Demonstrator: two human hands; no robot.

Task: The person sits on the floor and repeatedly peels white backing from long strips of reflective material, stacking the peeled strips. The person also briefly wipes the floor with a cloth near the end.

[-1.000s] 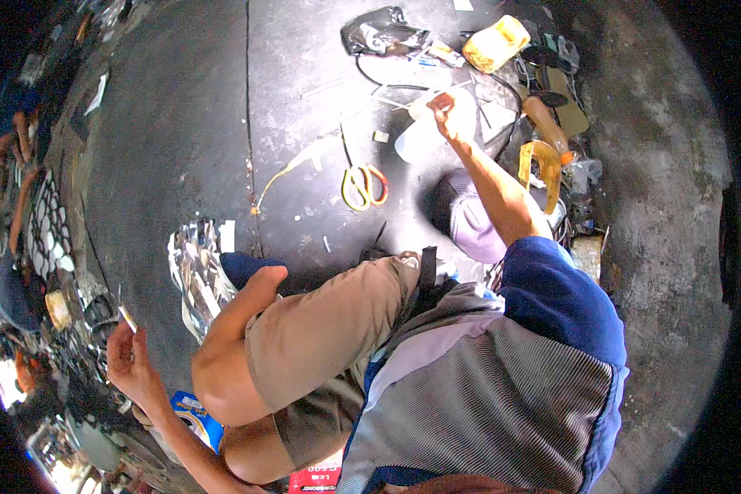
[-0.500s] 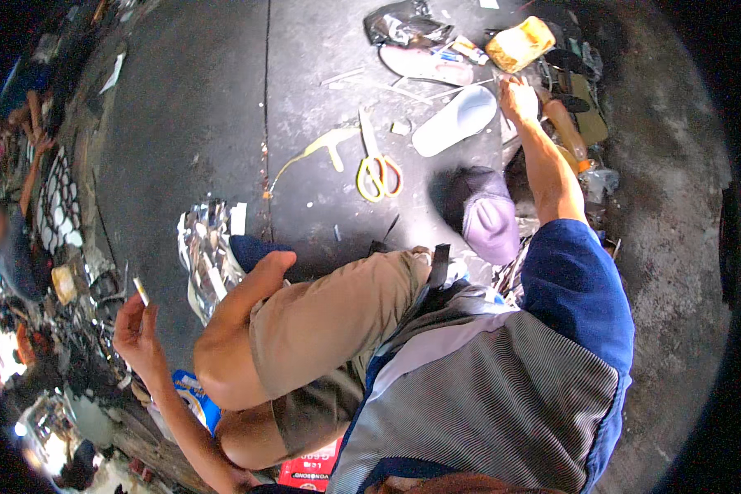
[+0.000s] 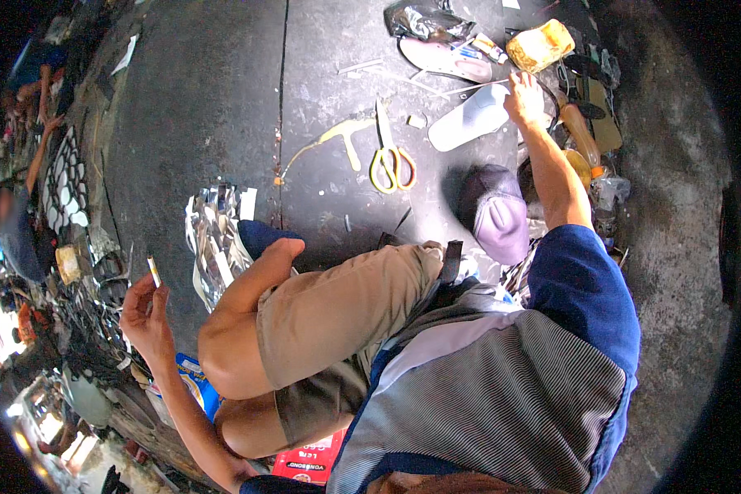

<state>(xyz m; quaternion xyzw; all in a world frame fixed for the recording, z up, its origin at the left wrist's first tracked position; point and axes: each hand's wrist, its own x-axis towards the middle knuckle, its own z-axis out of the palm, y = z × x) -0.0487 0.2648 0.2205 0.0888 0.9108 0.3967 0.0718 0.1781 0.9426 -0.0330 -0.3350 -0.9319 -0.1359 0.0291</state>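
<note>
My left hand (image 3: 148,317) is raised beside my bent knee, with a cigarette (image 3: 154,272) pinched between its fingers. My right hand (image 3: 525,100) reaches far forward, its fingers drawn together over the end of a white, sole-shaped piece (image 3: 469,119). A thin pale strip (image 3: 477,86) runs up to those fingertips; whether they grip it is unclear. Beyond the fingers sits a yellow-brown, block-shaped piece (image 3: 540,46). Scissors (image 3: 391,156) with yellowish handles lie on the dark floor, left of the white piece. A mauve cap (image 3: 496,214) rests below my right forearm.
A pinkish sole piece (image 3: 445,59) and black plastic bag (image 3: 428,20) lie at the far side. Bottles (image 3: 583,136) crowd the right of my arm. Shiny scraps (image 3: 214,235) lie by my foot. Another person (image 3: 16,239) is at the far left, near piled scraps.
The view has shifted, so floor things appear farther right. My right hand has moved slightly left, onto the end of the white piece. My left hand still holds the cigarette, now tilted more upright.
</note>
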